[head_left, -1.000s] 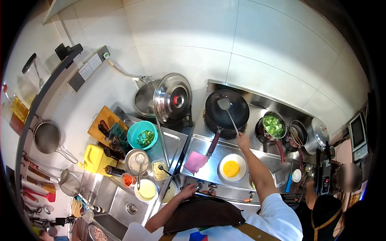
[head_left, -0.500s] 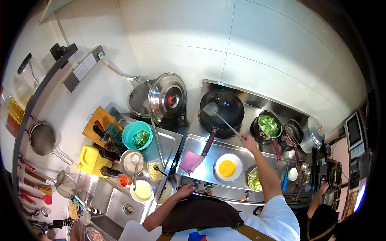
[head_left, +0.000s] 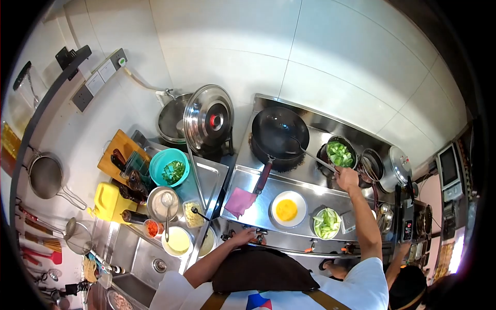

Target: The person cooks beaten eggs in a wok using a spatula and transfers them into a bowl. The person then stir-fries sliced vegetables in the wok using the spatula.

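Note:
My right hand (head_left: 347, 178) is closed round the handle of a metal spatula (head_left: 318, 160), whose blade lies inside the black wok (head_left: 279, 132) at its right side. Down at the stove's front edge, my left hand (head_left: 244, 237) is at the control knobs; its fingers are partly hidden. A pink cloth (head_left: 239, 202) lies beside the wok's handle. Between my hands stands a white bowl of beaten egg (head_left: 287, 210), with a bowl of pale green vegetable pieces (head_left: 326, 223) to its right. Sliced greens fill a small pan (head_left: 340, 154) behind my right hand.
A large steel lid (head_left: 208, 120) leans by a pot (head_left: 173, 118). Left of the stove are a turquoise bowl of herbs (head_left: 169, 167), a yellow jug (head_left: 110, 202), several small bowls and the sink (head_left: 147, 253). Another person (head_left: 408, 284) works at the far right.
My right hand has moved right, and the spatula's blade has swung from the wok's left side to its right. My left hand remains by the knobs. The whole view has shifted slightly.

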A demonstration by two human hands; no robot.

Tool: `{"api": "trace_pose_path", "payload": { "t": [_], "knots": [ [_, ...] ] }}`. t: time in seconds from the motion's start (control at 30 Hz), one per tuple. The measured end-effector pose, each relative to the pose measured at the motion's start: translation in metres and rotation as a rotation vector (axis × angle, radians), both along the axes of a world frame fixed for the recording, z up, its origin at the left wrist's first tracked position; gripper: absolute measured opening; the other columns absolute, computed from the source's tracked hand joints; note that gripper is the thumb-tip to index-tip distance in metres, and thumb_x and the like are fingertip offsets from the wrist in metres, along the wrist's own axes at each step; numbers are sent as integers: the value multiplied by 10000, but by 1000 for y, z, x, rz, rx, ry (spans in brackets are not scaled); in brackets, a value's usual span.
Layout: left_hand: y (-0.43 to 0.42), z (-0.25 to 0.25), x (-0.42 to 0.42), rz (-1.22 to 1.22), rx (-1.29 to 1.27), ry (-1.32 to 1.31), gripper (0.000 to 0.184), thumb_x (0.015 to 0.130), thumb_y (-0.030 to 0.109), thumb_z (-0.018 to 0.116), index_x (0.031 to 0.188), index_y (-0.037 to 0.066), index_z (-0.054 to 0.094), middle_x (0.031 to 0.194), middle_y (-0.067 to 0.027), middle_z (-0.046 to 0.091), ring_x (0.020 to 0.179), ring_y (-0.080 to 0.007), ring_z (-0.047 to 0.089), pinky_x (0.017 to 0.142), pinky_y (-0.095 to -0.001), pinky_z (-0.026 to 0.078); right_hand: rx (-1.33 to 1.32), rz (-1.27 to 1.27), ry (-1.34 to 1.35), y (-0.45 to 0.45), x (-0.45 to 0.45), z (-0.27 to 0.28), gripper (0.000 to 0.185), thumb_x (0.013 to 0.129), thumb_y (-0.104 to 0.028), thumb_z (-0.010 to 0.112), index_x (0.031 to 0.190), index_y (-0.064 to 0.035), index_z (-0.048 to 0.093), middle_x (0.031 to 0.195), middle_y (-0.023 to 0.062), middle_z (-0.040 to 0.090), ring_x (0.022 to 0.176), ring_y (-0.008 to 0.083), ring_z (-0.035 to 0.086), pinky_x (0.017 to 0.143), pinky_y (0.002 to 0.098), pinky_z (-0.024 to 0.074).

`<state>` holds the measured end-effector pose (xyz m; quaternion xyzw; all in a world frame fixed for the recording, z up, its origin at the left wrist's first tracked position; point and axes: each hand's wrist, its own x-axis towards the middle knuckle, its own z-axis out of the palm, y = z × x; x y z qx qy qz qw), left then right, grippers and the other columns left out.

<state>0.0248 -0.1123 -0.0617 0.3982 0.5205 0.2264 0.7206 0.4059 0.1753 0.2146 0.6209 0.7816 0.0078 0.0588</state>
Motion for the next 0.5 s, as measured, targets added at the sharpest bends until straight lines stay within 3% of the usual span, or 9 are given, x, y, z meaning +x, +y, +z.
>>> {"api": "trace_pose_path", "payload": {
  "t": [0.13, 0.17, 0.2, 0.3, 0.33, 0.4, 0.43, 0.5],
  "knots": [
    [33, -8, 26, -12, -211, -293, 401, 943, 245, 559, 1285, 40, 526, 849, -37, 583, 655, -103, 520, 573, -248, 449, -5, -62, 60, -1, -27, -6, 286, 857, -264, 610, 1071, -97, 702, 932, 210, 692, 882, 387, 668, 807, 473, 530],
    [41, -2, 29, -17, -260, -257, 310, 930, 235, 577, 1193, 73, 559, 803, -23, 552, 641, -95, 511, 553, -232, 444, -11, -61, 121, 3, -29, -14, 281, 853, -256, 608, 1052, -83, 705, 926, 216, 691, 881, 392, 666, 808, 476, 526],
    [50, -13, 45, 1, -148, -149, 240, 914, 233, 600, 1110, 96, 581, 765, -13, 532, 609, -101, 511, 508, -243, 424, -19, -64, 181, 5, -29, -21, 277, 849, -249, 606, 1033, -69, 709, 919, 221, 690, 880, 396, 665, 809, 478, 523],
    [77, -17, 73, 64, -185, -201, 145, 929, 239, 582, 931, 98, 547, 916, -63, 605, 788, -183, 620, 675, -317, 527, -107, 4, 282, 17, -34, -30, 301, 845, -236, 587, 1039, -37, 703, 907, 239, 683, 878, 404, 661, 812, 477, 508],
    [80, 4, 82, 176, -241, -195, 151, 928, 224, 587, 970, 92, 527, 911, -63, 601, 798, -177, 637, 672, -303, 535, -105, 15, 305, 23, -34, -36, 315, 846, -238, 584, 1055, -33, 698, 903, 240, 682, 866, 404, 663, 815, 476, 503],
    [86, -5, 100, 242, -268, -244, 255, 944, 191, 548, 1145, 39, 513, 973, -123, 612, 858, -222, 668, 690, -330, 570, -124, 7, 332, 30, -39, -41, 310, 866, -232, 582, 1064, -22, 694, 784, 215, 680, 681, 356, 673, 663, 449, 527],
    [88, -13, 111, 295, -272, -252, 285, 947, 178, 531, 1187, 25, 505, 997, -143, 613, 881, -239, 674, 703, -340, 580, -342, -239, 414, 13, -69, 4, 286, 891, -208, 569, 1066, -18, 692, 640, 146, 626, 474, 252, 594, 459, 392, 474],
    [91, -14, 123, 343, -268, -261, 392, 951, 129, 469, 1304, -39, 445, 1112, -210, 589, 956, -314, 680, 734, -383, 605, -402, -243, 435, 15, -72, 8, 274, 904, -187, 551, 1071, -20, 690, 592, 101, 585, 423, 197, 537, 390, 349, 421]
  ]
}}
